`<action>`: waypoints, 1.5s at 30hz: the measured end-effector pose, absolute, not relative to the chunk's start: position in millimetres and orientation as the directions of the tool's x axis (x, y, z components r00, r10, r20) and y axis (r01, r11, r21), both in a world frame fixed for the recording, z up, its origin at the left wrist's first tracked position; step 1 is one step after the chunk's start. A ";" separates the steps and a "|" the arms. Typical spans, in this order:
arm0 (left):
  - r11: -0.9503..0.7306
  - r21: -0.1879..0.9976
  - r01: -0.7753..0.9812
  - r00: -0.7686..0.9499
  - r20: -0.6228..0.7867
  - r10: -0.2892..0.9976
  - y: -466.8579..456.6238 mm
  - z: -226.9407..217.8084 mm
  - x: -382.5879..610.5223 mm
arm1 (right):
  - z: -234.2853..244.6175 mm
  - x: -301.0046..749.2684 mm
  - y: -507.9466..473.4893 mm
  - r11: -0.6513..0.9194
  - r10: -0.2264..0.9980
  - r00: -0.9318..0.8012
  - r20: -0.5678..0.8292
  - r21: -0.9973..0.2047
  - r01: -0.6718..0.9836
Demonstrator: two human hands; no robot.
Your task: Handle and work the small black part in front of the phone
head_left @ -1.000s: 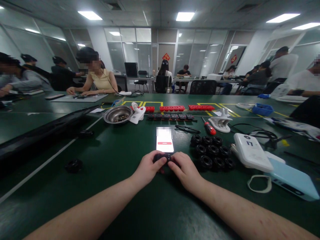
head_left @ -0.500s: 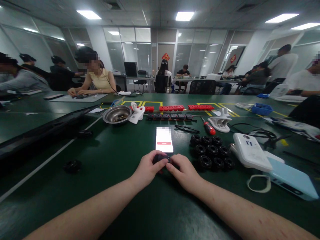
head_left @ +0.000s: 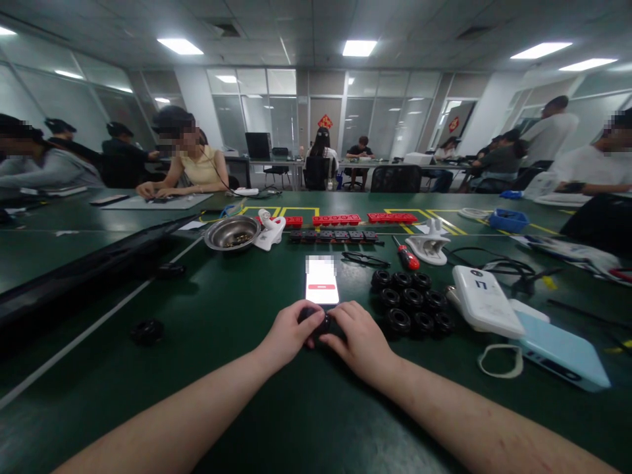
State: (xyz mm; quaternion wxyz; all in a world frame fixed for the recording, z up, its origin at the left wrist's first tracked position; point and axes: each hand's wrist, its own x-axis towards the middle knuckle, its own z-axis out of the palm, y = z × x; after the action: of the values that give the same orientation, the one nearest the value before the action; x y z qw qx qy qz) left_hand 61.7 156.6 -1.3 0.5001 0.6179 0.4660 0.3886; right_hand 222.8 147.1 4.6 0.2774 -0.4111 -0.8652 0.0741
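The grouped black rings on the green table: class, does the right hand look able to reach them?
Probably yes: the right hand is just beside the black rings, with only tabletop visible between.

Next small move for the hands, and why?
Probably close the right hand lightly on the near right side of the black round part. The left hand grips it with the thumb across the top, while the right thumb and index finger stand apart beside it; contact there is unclear. A second grip would likely steady it.

Ceiling panels glare above a dim view, stretched at its edges.
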 end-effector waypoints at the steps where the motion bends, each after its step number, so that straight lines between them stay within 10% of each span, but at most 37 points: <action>1: -0.069 0.980 0.187 0.267 0.017 0.964 157.0 -2.2 61.6 | 4.8 222.5 146.9 0.654 0.748 -0.507 0.429 -0.341 0.675; 10: -0.124 0.975 0.186 0.299 0.064 0.952 152.3 2.9 62.0 | 1.9 221.9 150.1 0.577 0.816 -0.418 0.399 -0.556 0.598; 22: 0.008 0.995 0.100 0.288 -0.036 0.957 159.9 -3.7 61.1 | 7.1 220.5 143.5 0.642 0.751 -0.456 0.477 -0.365 0.674; 45: -0.045 0.982 0.185 0.249 -0.002 0.969 158.1 -2.6 62.2 | 4.5 221.6 146.3 0.606 0.792 -0.443 0.420 -0.452 0.655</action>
State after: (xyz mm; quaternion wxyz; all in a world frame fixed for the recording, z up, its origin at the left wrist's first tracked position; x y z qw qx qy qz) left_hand 62.2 158.1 -2.6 0.5032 0.6093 0.4735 0.3891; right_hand 221.6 146.3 4.5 0.3064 -0.4297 -0.8420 0.1122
